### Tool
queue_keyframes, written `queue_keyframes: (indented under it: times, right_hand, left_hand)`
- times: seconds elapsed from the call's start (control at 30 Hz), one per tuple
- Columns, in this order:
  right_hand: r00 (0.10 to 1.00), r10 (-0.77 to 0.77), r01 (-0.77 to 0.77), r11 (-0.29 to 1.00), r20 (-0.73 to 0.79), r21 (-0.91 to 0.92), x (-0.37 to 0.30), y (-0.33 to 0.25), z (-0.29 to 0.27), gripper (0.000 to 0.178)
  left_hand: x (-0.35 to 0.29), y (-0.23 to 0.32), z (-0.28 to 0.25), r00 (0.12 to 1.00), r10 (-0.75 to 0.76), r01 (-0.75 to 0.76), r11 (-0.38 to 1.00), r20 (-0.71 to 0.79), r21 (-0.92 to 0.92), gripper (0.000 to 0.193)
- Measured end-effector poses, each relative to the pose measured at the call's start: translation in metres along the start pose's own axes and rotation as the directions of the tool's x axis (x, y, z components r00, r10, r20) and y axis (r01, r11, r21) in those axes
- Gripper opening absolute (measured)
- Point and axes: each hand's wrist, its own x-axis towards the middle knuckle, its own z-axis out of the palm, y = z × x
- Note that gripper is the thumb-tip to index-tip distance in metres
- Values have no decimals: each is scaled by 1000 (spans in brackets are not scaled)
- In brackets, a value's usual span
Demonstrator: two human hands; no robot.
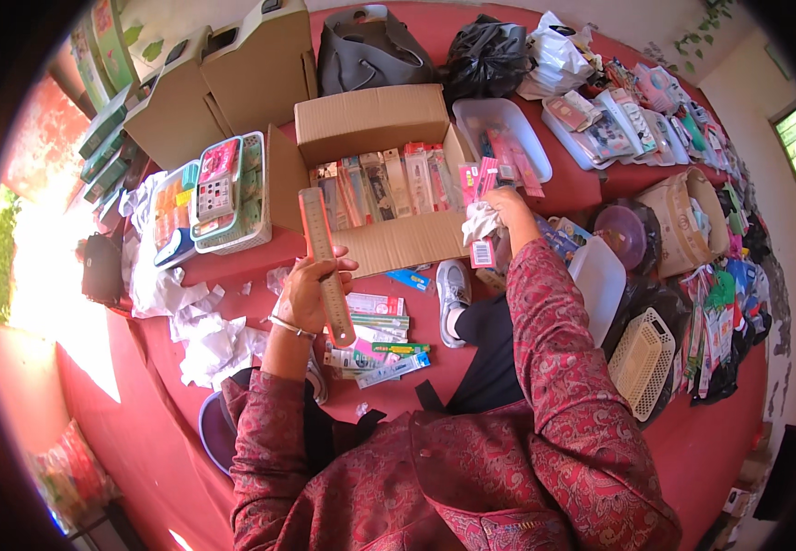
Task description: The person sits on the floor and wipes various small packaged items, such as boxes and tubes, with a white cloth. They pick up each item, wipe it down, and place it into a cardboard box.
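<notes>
Now L hand (304,292) w/ ruler (325,264)

A long, flat wooden ruler with dark markings (326,264) stands nearly upright, its lower part pinched between the left hand's fingers (329,274), while a crumpled white cloth (481,220) bunches under the right hand's fingertips (501,204).

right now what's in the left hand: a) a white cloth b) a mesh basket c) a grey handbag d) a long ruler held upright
d: the left hand grips a long ruler upright over the red floor, while the white cloth is in the right hand by the open cardboard box.
</notes>
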Motion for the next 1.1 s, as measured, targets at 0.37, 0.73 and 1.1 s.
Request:
queue_keyframes:
  times: [0.37, 0.73, 1.1]
  right_hand:
    - [1000, -7, 10, 982, -18, 188, -30, -27, 1, 20]
    - [1000, 5, -1, 976, 16, -218, -80, -62, -29, 32]
    - [999, -40, 40, 954, 7, -297, -76, -64, -20, 50]
  left_hand:
    - [-10, 3, 5, 999, -38, 38, 999, -3, 20, 26]
    - [-16, 9, 4, 1000, 9, -9, 998, 9, 68, 27]
    - [-21, 11, 7, 1000, -25, 25, 996, -4, 88, 26]
